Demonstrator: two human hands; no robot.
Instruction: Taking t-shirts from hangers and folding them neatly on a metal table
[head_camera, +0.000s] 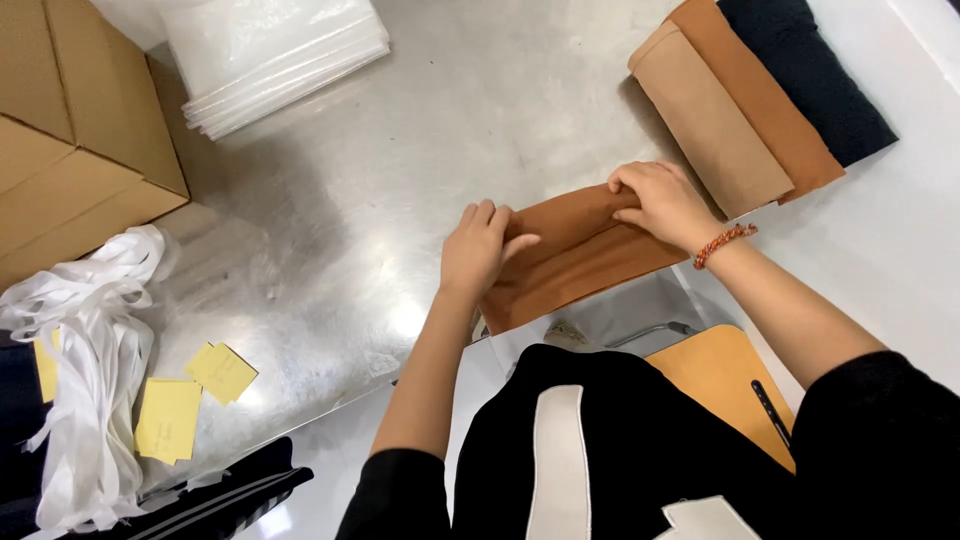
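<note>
- Rust-brown folded cloth (580, 255) is lying at the near edge of the steel table (400, 180), w/ its long axis running diagonally from lower left up to upper right; far end is pointing toward the stack of folded cloths.
- Left hand (478, 250) is resting on the cloth's near-left end, fingers curled over the fold, thumb stretched along the fabric; narrow grip, pinching the cloth edge.
- Right hand (660, 203) is pressing down on the upper-right end, fingers bent and tucked into the fold; half-closed, gripping the cloth. Beaded bracelet (724, 244) is sitting on that wrist.
- Just beyond the right hand, 3 folded cloths are lying side by side, parallel, all slanting the same way: tan cloth (710, 125), orange-brown cloth (770, 100), black cloth (810, 75).
- Stack of clear plastic bags (270, 55) is sitting at the far side, well apart from the hands.
- Cardboard box (70, 130) is standing at far left.
- White strips (90, 380) are piling up at near left, w/ yellow sticky notes (195, 395) beside them.
- Orange chair seat (725, 385) is showing below the table edge.
</note>
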